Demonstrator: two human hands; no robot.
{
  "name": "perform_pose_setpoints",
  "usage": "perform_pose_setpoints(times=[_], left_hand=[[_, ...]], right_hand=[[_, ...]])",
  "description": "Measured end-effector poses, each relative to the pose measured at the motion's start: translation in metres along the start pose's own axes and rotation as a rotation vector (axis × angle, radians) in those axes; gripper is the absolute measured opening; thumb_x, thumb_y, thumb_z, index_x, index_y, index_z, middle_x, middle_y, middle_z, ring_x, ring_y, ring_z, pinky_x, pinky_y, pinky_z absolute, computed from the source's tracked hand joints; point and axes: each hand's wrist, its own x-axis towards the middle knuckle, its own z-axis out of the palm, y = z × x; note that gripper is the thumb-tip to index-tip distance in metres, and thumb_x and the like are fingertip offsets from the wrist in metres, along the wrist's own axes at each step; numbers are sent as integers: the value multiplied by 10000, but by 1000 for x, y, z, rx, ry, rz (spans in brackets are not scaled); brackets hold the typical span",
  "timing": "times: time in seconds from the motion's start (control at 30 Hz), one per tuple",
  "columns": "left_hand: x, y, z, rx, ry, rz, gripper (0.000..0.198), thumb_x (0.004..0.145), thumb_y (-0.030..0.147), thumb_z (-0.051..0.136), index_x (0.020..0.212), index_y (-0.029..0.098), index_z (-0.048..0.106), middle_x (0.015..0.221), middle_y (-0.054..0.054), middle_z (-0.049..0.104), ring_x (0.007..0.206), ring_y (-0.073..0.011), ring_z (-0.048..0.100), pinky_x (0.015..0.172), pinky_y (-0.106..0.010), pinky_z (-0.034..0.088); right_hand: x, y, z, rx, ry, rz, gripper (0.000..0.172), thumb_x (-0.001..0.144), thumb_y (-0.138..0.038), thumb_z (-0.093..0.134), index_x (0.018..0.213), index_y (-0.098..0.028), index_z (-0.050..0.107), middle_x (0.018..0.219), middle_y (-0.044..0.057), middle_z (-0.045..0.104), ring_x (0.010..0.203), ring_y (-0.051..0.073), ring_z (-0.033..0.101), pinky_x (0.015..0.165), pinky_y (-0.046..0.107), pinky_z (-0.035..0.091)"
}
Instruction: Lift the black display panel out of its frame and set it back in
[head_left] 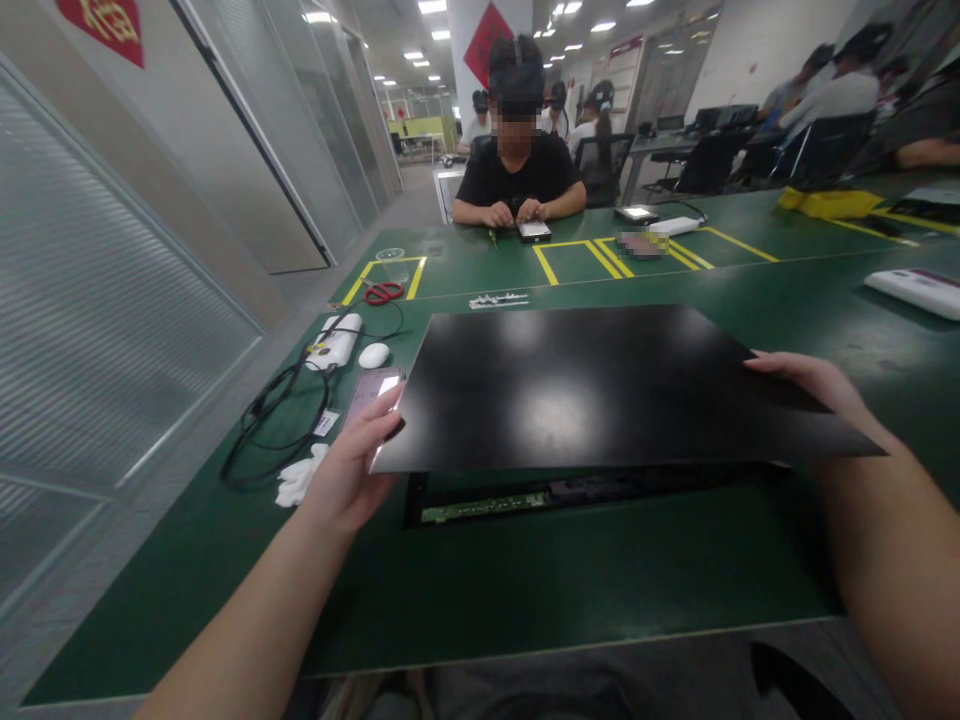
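A thin, glossy black screen panel (570, 390) is raised over the table, catching ceiling light on its surface. My left hand (352, 465) grips its left edge, thumb on top and fingers underneath. At the opposite edge, my right hand (814, 380) is closed on the panel, its thumb above and its other fingers mostly hidden below. Beneath the panel, a black frame (412, 500) with a narrow green circuit board (484, 507) lies on the table, largely covered. Behind my left hand lies a phone (367, 392), and white gloves (300, 478) rest beside my left wrist.
On the green table (585, 580), a black cable (251, 430), white power bank-like box (335, 342), white mouse (373, 356), red scissors (384, 293) and clear cup (391, 265) stand left. A person (519, 170) sits opposite, hands at a small device (535, 231). A white device (915, 292) lies right.
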Motion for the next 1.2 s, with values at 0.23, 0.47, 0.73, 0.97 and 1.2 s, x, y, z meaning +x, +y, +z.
perform_pose_setpoints(times=[0.23,0.47,0.73,0.97,1.2], left_hand=[[-4,8,-1,36,63,107,449,680,211,854,1125,180,811,1046,-60,841,899,-242,788,638,-222,602],[-3,6,-1,57,117,90,538,687,187,831,1223,173,780,1101,-72,833,997,-284,778,742,-271,630],[-1,-2,1,77,127,71,666,652,208,845,1303,130,733,1163,-112,817,1081,-320,758,727,-272,628],[-1,-2,3,91,134,69,674,636,209,856,1296,141,736,1139,-96,819,1055,-306,760,687,-255,613],[1,-9,2,80,142,49,605,622,177,874,1217,157,765,1139,-93,818,1076,-315,757,731,-275,630]], right_hand=[[-3,-4,23,119,54,89,217,825,-112,563,948,-199,718,770,84,779,617,147,715,536,195,563],[-6,-4,27,68,145,82,185,797,-160,628,971,-195,681,736,115,774,675,205,749,594,264,593],[5,5,19,-90,201,-94,295,688,-269,651,958,-193,740,795,123,792,557,128,555,427,205,316],[0,4,29,-51,221,-112,278,673,-239,653,934,-176,726,730,115,765,520,99,459,451,199,262],[3,4,26,-97,254,-124,227,666,-240,648,869,-183,734,711,114,760,501,106,443,447,217,265]])
